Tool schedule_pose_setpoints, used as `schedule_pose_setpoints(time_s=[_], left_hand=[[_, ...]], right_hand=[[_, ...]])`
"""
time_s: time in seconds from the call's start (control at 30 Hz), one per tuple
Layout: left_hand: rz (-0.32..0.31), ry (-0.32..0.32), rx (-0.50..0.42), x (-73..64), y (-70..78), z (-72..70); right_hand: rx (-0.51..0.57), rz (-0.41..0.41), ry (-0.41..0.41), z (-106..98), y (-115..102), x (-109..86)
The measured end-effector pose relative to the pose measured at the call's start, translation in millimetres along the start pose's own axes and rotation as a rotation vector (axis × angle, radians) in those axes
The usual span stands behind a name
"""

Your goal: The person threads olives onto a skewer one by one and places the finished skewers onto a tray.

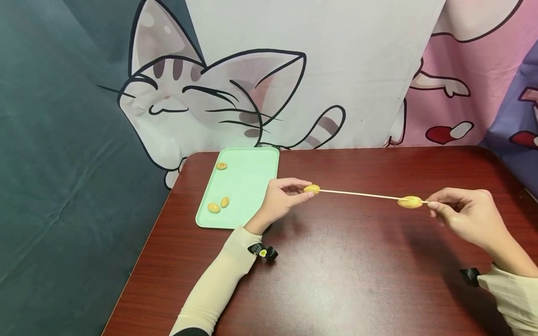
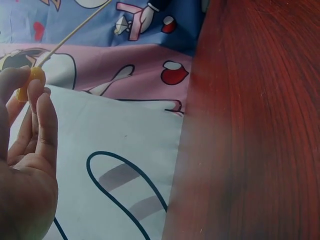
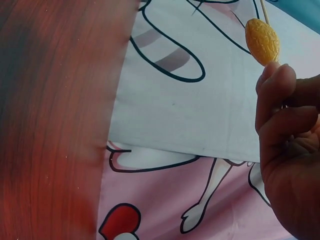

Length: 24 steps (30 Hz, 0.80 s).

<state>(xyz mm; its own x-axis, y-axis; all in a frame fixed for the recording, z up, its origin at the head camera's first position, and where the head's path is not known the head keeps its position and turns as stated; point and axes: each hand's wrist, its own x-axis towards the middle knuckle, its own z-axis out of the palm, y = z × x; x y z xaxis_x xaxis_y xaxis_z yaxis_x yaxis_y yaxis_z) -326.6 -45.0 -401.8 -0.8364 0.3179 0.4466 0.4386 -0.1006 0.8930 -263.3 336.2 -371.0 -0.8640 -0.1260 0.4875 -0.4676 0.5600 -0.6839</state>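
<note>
A thin wooden skewer spans the space between both hands above the table. At its left end, my left hand pinches a yellow wrinkled dried fruit between thumb and fingers. My right hand pinches the skewer's other end, right beside a second yellow dried fruit that sits on the stick. In the left wrist view, fingers partly cover the held fruit, with the skewer leading away from it. The right wrist view shows the second fruit just beyond the fingertips of the right hand.
A light green tray lies at the table's back left, bearing a dried fruit near its far end and two more, including one fruit, near its front. Behind the dark red-brown table hangs a cartoon-printed cloth.
</note>
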Motion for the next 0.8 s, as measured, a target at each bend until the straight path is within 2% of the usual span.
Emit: schedule_pose_setpoints(time_s=[0.2, 0.53, 0.8], left_hand=[[0.034, -0.038, -0.029, 0.3, -1.7, 0.8], [0.061, -0.053, -0.073, -1.3, -4.8, 2.5], [0.059, -0.049, -0.099, -2.2, -7.9, 5.2]], right_hand=[[0.011, 0.005, -0.015, 4.4, -0.4, -0.1], [0.049, 0.01, -0.033, 10.8, 0.8, 0.8], [0.046, 0.01, -0.037, 13.7, -2.0, 0.2]])
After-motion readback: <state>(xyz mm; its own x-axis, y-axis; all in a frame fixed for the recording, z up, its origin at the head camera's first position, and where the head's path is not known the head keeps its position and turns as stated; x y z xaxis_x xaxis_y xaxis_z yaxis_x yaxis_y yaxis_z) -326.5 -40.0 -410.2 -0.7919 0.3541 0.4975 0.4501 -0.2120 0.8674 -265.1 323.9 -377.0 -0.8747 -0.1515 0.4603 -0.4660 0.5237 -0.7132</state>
